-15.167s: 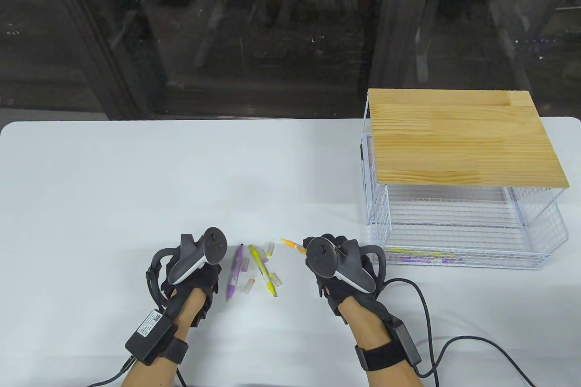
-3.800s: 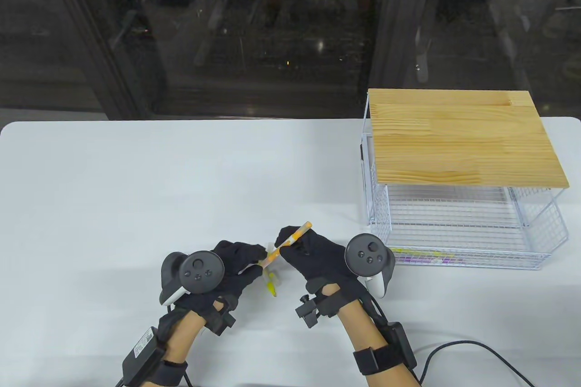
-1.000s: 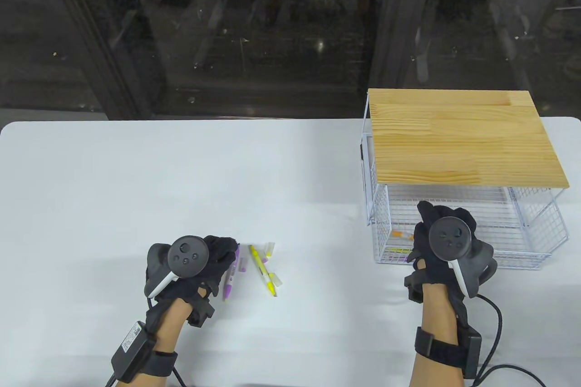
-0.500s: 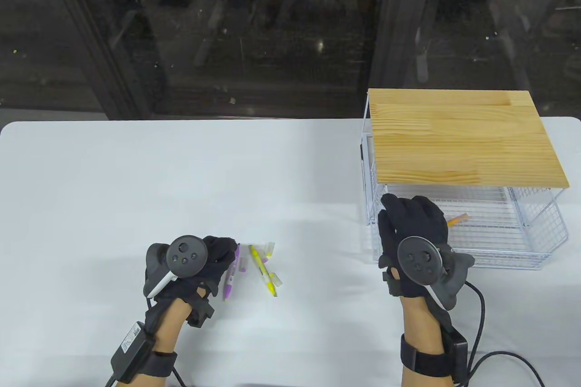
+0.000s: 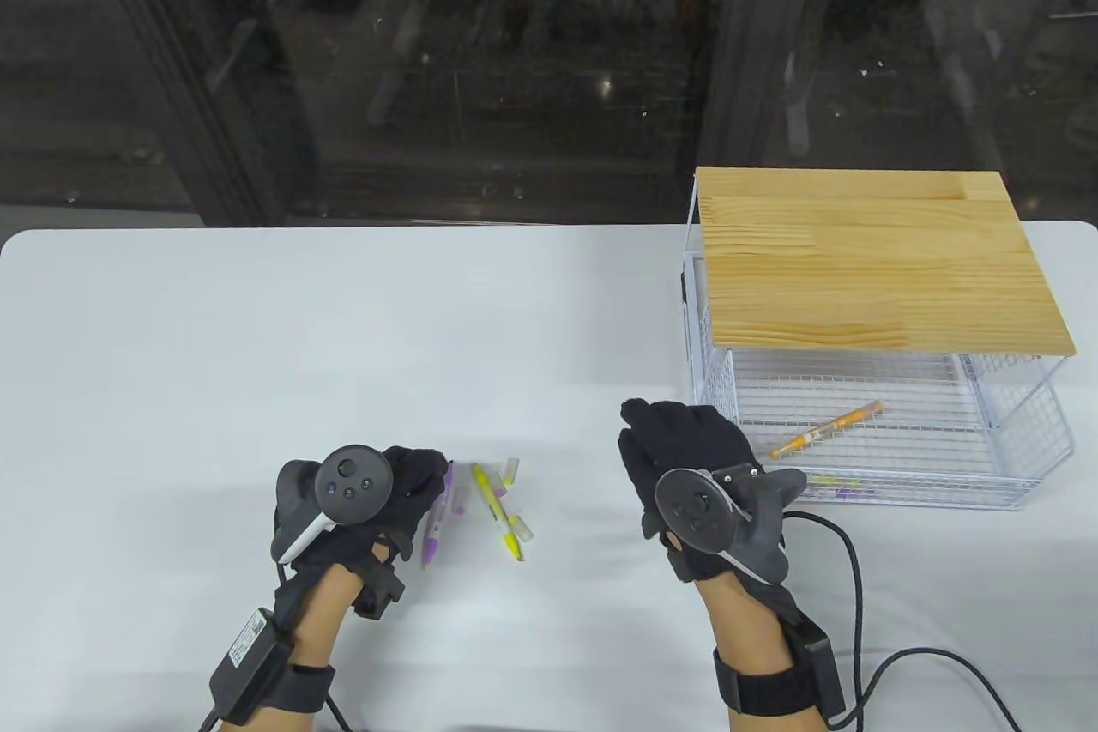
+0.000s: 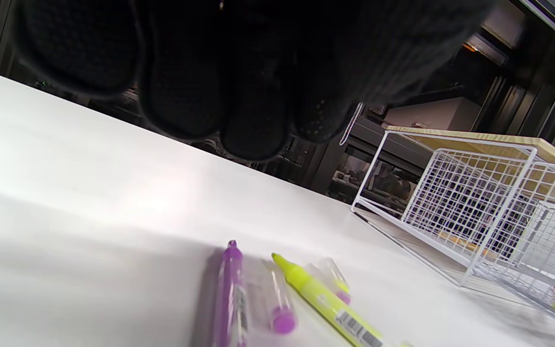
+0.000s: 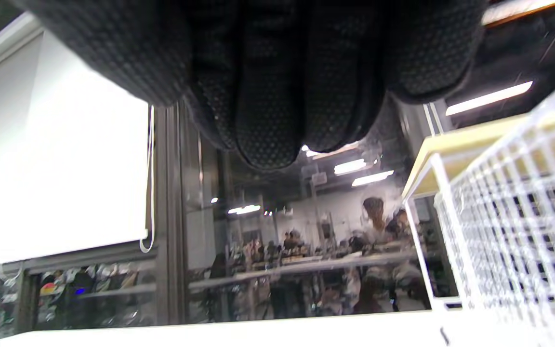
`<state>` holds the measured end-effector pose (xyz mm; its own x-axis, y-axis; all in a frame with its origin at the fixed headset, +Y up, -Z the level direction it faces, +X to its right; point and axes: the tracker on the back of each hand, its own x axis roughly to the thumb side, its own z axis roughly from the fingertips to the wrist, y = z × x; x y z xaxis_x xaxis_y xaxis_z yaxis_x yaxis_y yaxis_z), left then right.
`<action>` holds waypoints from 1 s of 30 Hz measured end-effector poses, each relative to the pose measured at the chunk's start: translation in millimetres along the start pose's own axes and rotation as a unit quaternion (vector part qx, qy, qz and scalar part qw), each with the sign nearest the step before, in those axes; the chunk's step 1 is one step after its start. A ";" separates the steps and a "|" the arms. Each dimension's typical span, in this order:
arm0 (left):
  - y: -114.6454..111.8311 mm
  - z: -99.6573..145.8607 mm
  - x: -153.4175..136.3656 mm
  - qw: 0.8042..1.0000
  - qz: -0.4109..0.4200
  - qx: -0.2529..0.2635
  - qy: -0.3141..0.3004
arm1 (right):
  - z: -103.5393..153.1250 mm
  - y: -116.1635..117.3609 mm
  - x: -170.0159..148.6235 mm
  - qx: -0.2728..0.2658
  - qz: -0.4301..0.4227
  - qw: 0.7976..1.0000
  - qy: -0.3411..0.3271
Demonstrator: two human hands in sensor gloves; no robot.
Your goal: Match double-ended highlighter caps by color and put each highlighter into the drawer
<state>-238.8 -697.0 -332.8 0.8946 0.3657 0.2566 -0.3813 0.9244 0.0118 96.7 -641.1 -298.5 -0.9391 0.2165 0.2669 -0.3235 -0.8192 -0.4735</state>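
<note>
White table (image 5: pixel 257 320), dark glass behind. Orange highlighter (image 5: pixel 828 428) lies capped in drawer (image 5: pixel 1025 500), right of frame; a second ago your right hand (image 5: pixel 686 457) held it there. That hand now empty, fingers relaxed, mid-frame. Left hand (image 5: pixel 403 483) rests loosely by purple highlighter (image 5: pixel 436 522), grasp unclear. Next: cap purple, then yellow highlighter (image 5: pixel 497 511) lower centre.

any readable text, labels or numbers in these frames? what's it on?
No text can be read.
Barcode sticker on the yellow highlighter: too blurred.
Label on the purple highlighter: too blurred.
White label on the black box at the left wrist: print too small.
</note>
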 end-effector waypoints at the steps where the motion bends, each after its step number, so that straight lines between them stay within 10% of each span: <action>1: 0.1 0.0 0.0 1.000 0.000 0.000 0.000 | -0.2 4.9 1.4 0.010 0.000 1.000 -0.003; 30: -6.1 -0.2 4.8 1.000 -0.008 0.000 -0.014 | -0.4 46.3 -1.9 0.105 -0.011 0.994 0.006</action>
<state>-232.1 -700.9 -331.8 0.8939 0.3476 0.2832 -0.3666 0.9302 0.0156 83.5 -679.2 -321.3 -0.9339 0.2400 0.2650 -0.3130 -0.9070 -0.2817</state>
